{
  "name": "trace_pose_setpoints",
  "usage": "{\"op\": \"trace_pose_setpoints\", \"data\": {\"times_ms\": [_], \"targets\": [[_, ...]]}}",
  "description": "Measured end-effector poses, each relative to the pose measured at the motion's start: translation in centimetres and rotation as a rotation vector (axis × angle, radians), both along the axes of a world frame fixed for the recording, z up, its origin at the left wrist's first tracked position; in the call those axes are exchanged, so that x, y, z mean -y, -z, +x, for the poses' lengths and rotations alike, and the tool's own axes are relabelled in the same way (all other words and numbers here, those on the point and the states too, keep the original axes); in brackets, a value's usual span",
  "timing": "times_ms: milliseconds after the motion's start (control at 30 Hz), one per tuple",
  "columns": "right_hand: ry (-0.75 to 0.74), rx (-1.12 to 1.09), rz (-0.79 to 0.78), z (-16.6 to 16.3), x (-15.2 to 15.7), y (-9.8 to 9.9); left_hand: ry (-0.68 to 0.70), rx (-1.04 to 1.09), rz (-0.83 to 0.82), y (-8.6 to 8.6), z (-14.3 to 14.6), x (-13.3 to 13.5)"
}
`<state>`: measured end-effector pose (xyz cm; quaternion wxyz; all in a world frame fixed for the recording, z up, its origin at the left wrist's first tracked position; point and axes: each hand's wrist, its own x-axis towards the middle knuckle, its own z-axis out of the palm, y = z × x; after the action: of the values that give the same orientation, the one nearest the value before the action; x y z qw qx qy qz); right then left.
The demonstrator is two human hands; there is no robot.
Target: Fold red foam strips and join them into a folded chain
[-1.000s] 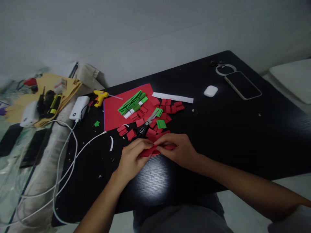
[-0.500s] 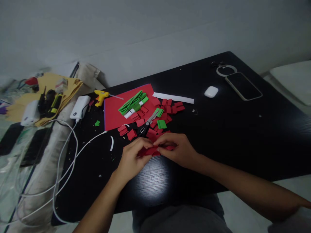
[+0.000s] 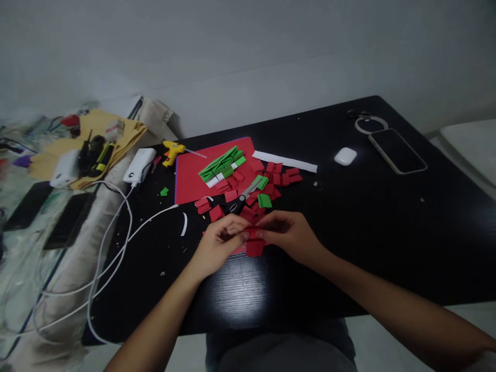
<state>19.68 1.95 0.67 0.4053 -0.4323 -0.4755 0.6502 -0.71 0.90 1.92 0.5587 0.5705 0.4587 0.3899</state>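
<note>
Between my two hands is a folded piece of red paper (image 3: 254, 248), pinched near the front of the table. My left hand (image 3: 219, 243) grips its left side with thumb and fingers. From the right, my right hand (image 3: 289, 235) pinches the same piece, its thumb close to the left thumb. Just beyond my fingers lie several folded red paper pieces (image 3: 277, 178) and a green paper piece (image 3: 264, 201). Scissors (image 3: 242, 198) with black handles rest among them, blades pointing away. Part of the red paper is hidden by my fingers.
A red sheet (image 3: 186, 181) carries a bundle of folded green paper (image 3: 222, 164). Around it are a yellow glue gun (image 3: 173, 151), a white paper strip (image 3: 284, 161) and a white power bank (image 3: 139, 165) with cable. A phone (image 3: 398, 150) and white earbud case (image 3: 345, 156) lie right.
The red paper in my hands has turned so that a flap now hangs toward me below my thumbs. The whole view has shifted slightly, moving the table items rightward.
</note>
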Motion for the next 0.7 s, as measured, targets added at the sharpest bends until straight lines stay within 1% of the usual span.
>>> {"op": "trace_pose_setpoints", "data": {"times_ms": [400, 533, 700], "targets": [[0.026, -0.026, 0.010, -0.09, 0.01, 0.17, -0.071, 0.101, -0.156, 0.33, 0.41, 0.14], [0.036, -0.042, 0.019, -0.24, 0.06, 0.41, -0.076, 0.130, -0.158, 0.42, 0.60, 0.23], [0.048, -0.010, 0.095, -0.32, 0.24, 0.65, -0.101, 0.115, -0.140, 0.25, 0.73, 0.37]]}}
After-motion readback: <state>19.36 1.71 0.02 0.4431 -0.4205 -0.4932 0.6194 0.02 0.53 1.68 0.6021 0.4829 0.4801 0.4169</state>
